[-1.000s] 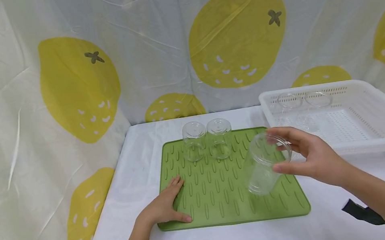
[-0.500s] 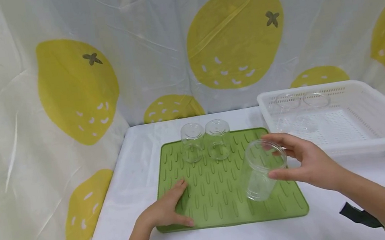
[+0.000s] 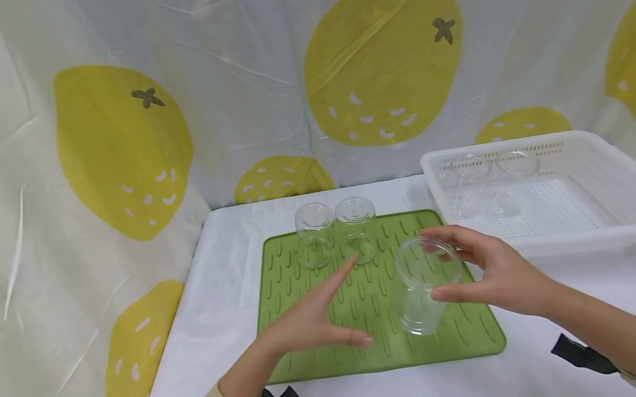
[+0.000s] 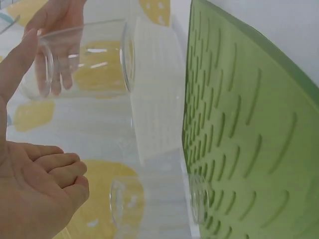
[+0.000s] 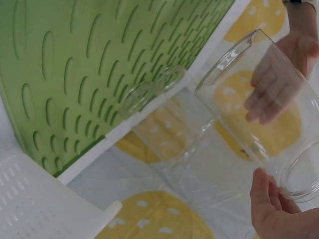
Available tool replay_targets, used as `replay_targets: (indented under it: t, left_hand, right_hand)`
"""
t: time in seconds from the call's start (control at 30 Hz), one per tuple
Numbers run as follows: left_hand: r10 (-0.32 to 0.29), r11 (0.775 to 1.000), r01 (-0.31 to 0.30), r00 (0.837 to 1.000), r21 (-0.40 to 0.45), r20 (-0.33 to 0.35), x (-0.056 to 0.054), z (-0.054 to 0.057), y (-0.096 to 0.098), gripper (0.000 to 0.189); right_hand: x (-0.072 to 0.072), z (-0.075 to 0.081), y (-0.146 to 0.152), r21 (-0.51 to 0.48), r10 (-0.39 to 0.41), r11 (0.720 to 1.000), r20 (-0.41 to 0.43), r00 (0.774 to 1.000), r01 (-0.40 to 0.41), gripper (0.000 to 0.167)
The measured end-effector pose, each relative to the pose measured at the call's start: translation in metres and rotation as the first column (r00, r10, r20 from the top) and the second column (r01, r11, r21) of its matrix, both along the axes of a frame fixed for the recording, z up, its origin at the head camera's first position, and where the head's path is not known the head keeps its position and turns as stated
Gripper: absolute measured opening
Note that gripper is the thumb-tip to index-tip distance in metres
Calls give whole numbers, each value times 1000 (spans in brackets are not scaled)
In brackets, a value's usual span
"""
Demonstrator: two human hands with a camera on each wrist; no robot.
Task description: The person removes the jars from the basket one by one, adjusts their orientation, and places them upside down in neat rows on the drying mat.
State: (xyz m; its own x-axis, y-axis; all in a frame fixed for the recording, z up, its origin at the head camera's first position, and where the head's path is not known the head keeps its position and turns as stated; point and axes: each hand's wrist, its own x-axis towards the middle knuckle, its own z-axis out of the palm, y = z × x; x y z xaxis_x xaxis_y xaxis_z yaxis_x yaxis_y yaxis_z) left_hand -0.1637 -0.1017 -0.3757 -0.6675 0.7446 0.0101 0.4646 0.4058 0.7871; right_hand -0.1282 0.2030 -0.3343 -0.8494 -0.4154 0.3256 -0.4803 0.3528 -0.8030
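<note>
Pale lemon-print fabric [image 3: 244, 94] hangs behind a white-clothed bench [image 3: 230, 264]. Near its back right corner sits a white perforated plastic basket [image 3: 588, 235]; left of that lies a ribbed green rectangular mat [image 3: 280, 280] bearing two upside-down clear glass tumblers [image 3: 315, 229]. Toward the bench's front edge, over the mat, the right grip [image 3: 493, 269] pinches a tilted clear cylindrical tumbler [image 3: 420, 311] near its upper end. The left grip [image 3: 310, 320], spread wide, holds nothing, just apart. The step in hand seems to be bringing this tumbler between both; the next move would call for light left-side contact.
</note>
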Motion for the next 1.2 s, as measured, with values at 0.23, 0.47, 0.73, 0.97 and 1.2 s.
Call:
replay_targets:
  t: [0.23,0.47,0.73,0.97,1.2]
  left_hand:
    - [-48,998,50,997,37,-54,-1,14,38,110]
    - [10,984,-1,999,180,-47,-2,21,57,101]
    - [7,985,1,999,172,-49,-3,24,65,99]
    - [-16,979,18,1000,201,-10,-9,20,65,94]
    - [-43,966,43,999,253,-4,-13,14,66,84]
  right_hand:
    - [0,-5,-4,14,8,1000,20,1000,-8,69]
    - [0,-9,-6,32,1,999,25,1000,-2,67]
    - [0,-12,-8,26,-1,1000,24,1000,0,69]
    - [0,-15,-9,19,-6,1000,33,999,6,69]
    - [0,-16,-9,16,-14,1000,31,999,14,68]
